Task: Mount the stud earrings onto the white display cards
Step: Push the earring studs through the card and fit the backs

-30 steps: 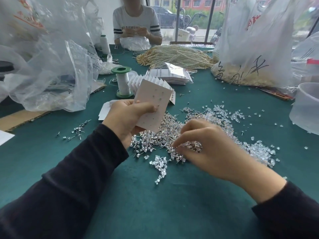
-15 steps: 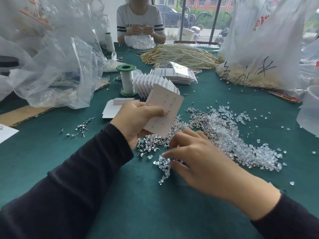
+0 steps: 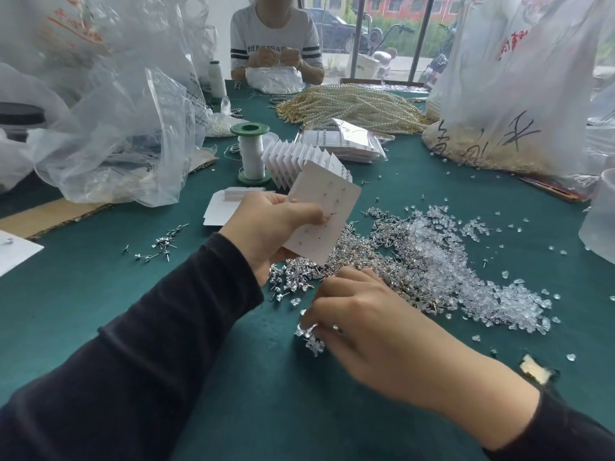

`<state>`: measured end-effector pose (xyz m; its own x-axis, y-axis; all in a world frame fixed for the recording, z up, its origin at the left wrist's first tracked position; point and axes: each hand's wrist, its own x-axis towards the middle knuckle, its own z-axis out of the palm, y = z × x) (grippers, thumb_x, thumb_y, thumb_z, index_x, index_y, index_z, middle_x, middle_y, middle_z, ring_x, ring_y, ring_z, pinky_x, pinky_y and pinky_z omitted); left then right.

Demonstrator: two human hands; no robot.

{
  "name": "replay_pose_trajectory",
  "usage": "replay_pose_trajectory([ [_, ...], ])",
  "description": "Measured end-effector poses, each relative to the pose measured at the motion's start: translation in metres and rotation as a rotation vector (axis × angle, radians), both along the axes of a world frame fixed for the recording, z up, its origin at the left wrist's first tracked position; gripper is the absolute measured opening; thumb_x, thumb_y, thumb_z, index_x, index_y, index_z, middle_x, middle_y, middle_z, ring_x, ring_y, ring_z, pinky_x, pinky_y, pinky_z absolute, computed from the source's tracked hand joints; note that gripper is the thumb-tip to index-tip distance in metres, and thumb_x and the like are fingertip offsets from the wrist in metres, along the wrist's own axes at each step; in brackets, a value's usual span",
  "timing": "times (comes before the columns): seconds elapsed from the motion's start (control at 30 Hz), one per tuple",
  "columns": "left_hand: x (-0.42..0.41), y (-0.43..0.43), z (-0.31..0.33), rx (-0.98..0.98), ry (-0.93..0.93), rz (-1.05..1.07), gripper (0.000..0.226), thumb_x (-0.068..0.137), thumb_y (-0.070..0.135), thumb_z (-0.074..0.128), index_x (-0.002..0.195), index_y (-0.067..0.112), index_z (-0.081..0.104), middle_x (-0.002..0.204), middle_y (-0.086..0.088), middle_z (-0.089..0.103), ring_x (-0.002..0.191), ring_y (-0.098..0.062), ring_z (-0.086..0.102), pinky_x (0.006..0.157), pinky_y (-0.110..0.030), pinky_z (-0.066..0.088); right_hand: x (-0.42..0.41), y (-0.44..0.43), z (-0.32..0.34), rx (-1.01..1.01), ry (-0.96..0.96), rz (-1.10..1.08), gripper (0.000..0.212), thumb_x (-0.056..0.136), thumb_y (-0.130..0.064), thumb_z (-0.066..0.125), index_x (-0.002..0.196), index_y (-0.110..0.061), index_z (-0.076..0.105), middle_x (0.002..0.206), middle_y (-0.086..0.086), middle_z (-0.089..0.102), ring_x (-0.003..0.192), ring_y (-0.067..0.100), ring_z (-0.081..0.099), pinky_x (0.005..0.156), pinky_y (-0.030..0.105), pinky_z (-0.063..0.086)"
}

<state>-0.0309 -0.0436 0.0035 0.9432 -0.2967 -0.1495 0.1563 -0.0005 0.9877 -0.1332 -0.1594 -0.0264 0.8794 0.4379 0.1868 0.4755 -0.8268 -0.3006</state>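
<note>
Wide table covered in dark green felt (image 3: pixel 100 311), filling the view. At the left, a heap of crumpled clear plastic bags (image 3: pixel 109 128); at the right, a large translucent bag with black handwritten marks (image 3: pixel 519 94). Far across, a person in a white striped-sleeve T-shirt (image 3: pixel 273 31), and in front of that a mound of cream pearl strands with gold links (image 3: pixel 352 106). Spread over the middle right of the felt, a glittering pile of silver stud earrings and clear plastic backs (image 3: pixel 432 261). Nearer the centre, a fanned row of white display cards (image 3: pixel 299 158) standing on edge beside a green-capped spool of white thread (image 3: pixel 250 151). Raised above the near edge of the pile, tilted, a single white rectangular card with rows of small holes (image 3: pixel 327 214), pinched at its left side by the left hand (image 3: pixel 269 227), thumb across its face. Lower, the right hand (image 3: pixel 372 331), fingers curled down onto a small loose cluster of studs (image 3: pixel 311 337) on the felt; whether any is gripped cannot be told.
</note>
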Motion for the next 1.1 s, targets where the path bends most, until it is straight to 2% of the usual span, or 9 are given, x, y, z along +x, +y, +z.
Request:
replay_pose_trajectory([
  [0.13, 0.000, 0.000, 0.000, 0.020, 0.016, -0.011, 0.041, 0.074, 0.004, 0.067, 0.113, -0.004, 0.056, 0.087, -0.012, 0.065, 0.070, -0.020, 0.062, 0.059, -0.027, 0.053, 0.001, -0.005, 0.002, 0.074, -0.029, -0.041, 0.015, 0.083, -0.015, 0.058, 0.093, -0.018, 0.069, 0.083, -0.003, 0.064, 0.085, 0.017, 0.052, 0.078, 0.032, 0.043],
  [0.27, 0.001, 0.000, -0.001, 0.027, 0.041, -0.013, 0.041, 0.073, 0.004, 0.068, 0.112, -0.003, 0.056, 0.090, -0.012, 0.066, 0.073, -0.020, 0.063, 0.058, -0.028, 0.054, -0.001, -0.012, 0.006, 0.074, 0.098, 0.001, 0.015, 0.082, -0.029, 0.065, 0.096, -0.024, 0.070, 0.090, -0.008, 0.061, 0.089, 0.010, 0.046, 0.083, 0.025, 0.035],
  [0.37, 0.001, 0.000, -0.002, 0.035, 0.067, -0.025, 0.036, 0.073, 0.003, 0.067, 0.108, -0.003, 0.059, 0.088, -0.013, 0.066, 0.072, -0.021, 0.063, 0.052, -0.025, 0.052, -0.002, -0.010, 0.005, 0.031, 0.079, -0.004, 0.010, 0.085, -0.026, 0.063, 0.092, -0.023, 0.069, 0.089, -0.007, 0.059, 0.088, 0.011, 0.044, 0.085, 0.028, 0.037],
  [0.47, 0.001, 0.000, -0.003, 0.035, 0.082, -0.022, 0.029, 0.073, 0.002, 0.067, 0.101, -0.002, 0.061, 0.084, -0.013, 0.066, 0.069, -0.021, 0.063, 0.047, -0.023, 0.051, -0.004, -0.002, 0.005, -0.091, -0.013, -0.002, 0.009, 0.086, -0.020, 0.055, 0.082, -0.017, 0.063, 0.082, -0.001, 0.059, 0.082, 0.019, 0.048, 0.077, 0.036, 0.040],
  [0.57, 0.000, -0.001, -0.003, 0.032, 0.094, -0.023, 0.029, 0.072, 0.002, 0.067, 0.100, -0.001, 0.062, 0.081, -0.013, 0.065, 0.064, -0.020, 0.063, 0.045, -0.022, 0.049, -0.006, 0.003, 0.004, -0.161, -0.055, -0.011, 0.008, 0.084, -0.016, 0.054, 0.078, -0.014, 0.058, 0.081, 0.002, 0.058, 0.080, 0.024, 0.051, 0.072, 0.036, 0.043],
  [0.77, 0.000, -0.002, -0.004, 0.062, 0.095, -0.034, 0.020, 0.074, 0.002, 0.066, 0.093, 0.002, 0.062, 0.080, -0.011, 0.067, 0.063, -0.019, 0.065, 0.047, -0.024, 0.052, -0.001, 0.008, 0.000, 0.094, 0.038, -0.201, 0.011, 0.083, -0.018, 0.055, 0.082, -0.013, 0.064, 0.084, 0.003, 0.061, 0.084, 0.021, 0.053, 0.080, 0.031, 0.038],
  [0.9, -0.001, -0.004, -0.005, 0.077, 0.087, -0.023, 0.020, 0.073, 0.000, 0.066, 0.093, -0.001, 0.063, 0.080, -0.013, 0.067, 0.059, -0.018, 0.064, 0.046, -0.024, 0.053, -0.003, 0.014, -0.005, 0.070, -0.017, -0.241, 0.012, 0.081, -0.019, 0.052, 0.077, -0.012, 0.061, 0.080, 0.004, 0.058, 0.082, 0.025, 0.051, 0.080, 0.037, 0.039],
  [1.1, 0.000, -0.005, -0.009, 0.129, 0.080, -0.003, 0.023, 0.072, 0.002, 0.068, 0.094, -0.002, 0.062, 0.078, -0.014, 0.066, 0.062, -0.022, 0.063, 0.052, -0.027, 0.052, -0.003, 0.017, -0.004, 0.028, -0.060, -0.223, 0.011, 0.080, -0.022, 0.054, 0.077, -0.015, 0.062, 0.081, 0.003, 0.058, 0.082, 0.025, 0.051, 0.076, 0.035, 0.038],
])
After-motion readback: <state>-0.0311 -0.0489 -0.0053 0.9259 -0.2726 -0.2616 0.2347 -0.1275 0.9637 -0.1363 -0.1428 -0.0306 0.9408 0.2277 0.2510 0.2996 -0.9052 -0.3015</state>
